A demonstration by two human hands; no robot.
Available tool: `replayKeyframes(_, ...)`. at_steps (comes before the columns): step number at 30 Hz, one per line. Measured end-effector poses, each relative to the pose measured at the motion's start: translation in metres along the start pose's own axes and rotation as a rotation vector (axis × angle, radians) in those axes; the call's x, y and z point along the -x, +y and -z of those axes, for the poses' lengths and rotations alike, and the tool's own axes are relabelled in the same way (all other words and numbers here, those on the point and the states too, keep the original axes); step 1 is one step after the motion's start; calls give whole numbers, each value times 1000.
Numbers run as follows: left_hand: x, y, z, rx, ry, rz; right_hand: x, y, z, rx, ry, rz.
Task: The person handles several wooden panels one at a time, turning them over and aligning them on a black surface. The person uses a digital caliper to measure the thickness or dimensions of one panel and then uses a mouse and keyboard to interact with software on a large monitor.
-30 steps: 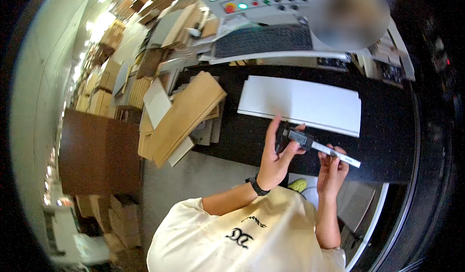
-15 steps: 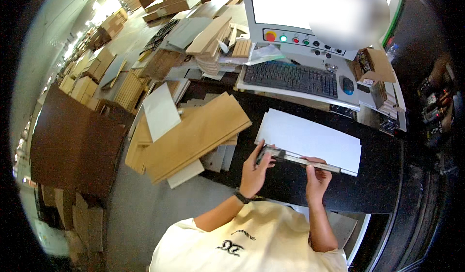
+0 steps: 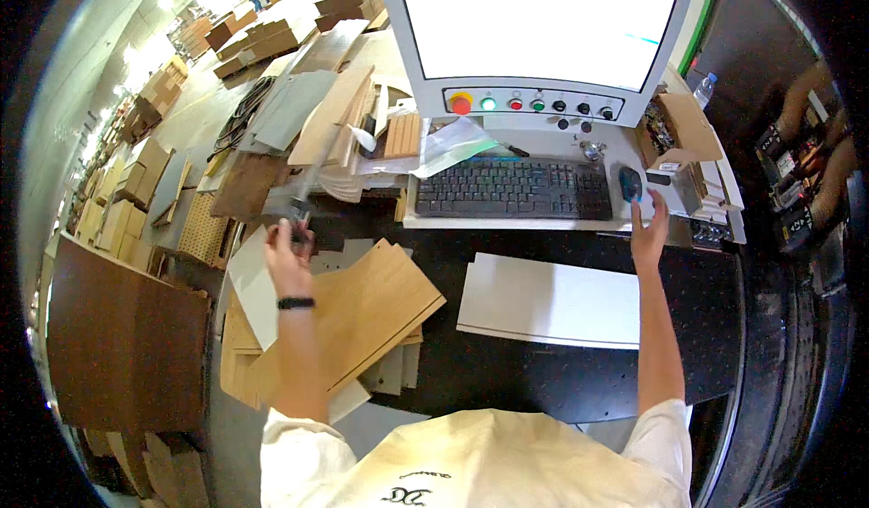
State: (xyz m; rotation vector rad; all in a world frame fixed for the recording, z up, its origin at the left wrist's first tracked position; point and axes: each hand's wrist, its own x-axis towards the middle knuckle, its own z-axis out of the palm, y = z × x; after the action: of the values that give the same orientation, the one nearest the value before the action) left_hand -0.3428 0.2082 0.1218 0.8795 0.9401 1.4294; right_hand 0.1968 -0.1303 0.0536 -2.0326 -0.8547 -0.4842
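My left hand (image 3: pixel 290 259) is raised at the left, over the wooden boards. Its fingers are closed on a caliper (image 3: pixel 300 207), a slim metal measuring tool with a dark body, smeared by motion. Over at the right, my right hand (image 3: pixel 650 225) reaches across the console ledge, fingers apart and nothing in them. Its fingertips are at the near end of a black computer mouse (image 3: pixel 630 182); whether they touch it I cannot tell. A white panel (image 3: pixel 548 300) with a grooved near edge lies flat on the black worktop (image 3: pixel 507 377), partly behind my right forearm.
A black keyboard (image 3: pixel 516 189) lies below a large monitor (image 3: pixel 543 23) with a row of buttons. An open cardboard box (image 3: pixel 683 132) stands right of the mouse. Tan wooden boards (image 3: pixel 380 300) are piled at the left, with a brown panel (image 3: pixel 127 336) beyond them.
Both hands have left the white panel's near edge. My left hand has carried the caliper to the left; my right hand has let go of it and moved up to the mouse.
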Motion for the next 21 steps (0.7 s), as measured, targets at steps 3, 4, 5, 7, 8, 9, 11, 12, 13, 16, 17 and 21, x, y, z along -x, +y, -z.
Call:
replayKeyframes(3,-84,-4,-21,-236,216,-109,-42,60,-32,165,19,93)
replayKeyframes(4,-113,-8,-21,-314,233,-166,-50,66,-43,153,4,116)
replayKeyframes(5,-145,-14,-15,-480,295,-352,-56,67,-57,133,-14,141)
replayKeyframes(7,-182,-28,-31,-506,257,-315,-57,66,-68,103,-80,101)
replayKeyframes(8,-195,-32,-34,-558,234,-302,-56,55,-71,97,-106,79)
replayKeyframes(9,-208,-38,-35,-615,253,-321,-55,44,-75,87,-129,58)
replayKeyframes(11,-215,-56,-65,-809,293,-416,-54,54,-72,114,-130,39)
replayKeyframes(12,-220,-62,-75,-858,296,-451,-51,59,-71,130,-124,47)
replayKeyframes(13,-229,-63,-77,-905,310,-490,-51,61,-71,136,-119,65)
replayKeyframes(16,-247,-69,-80,-1090,341,-427,-50,67,-72,111,-131,75)
replayKeyframes(17,-249,-73,-85,-1204,349,-397,-50,69,-70,113,-130,80)
replayKeyframes(21,-264,-68,-62,-1403,500,-539,-52,42,-78,58,-169,83)
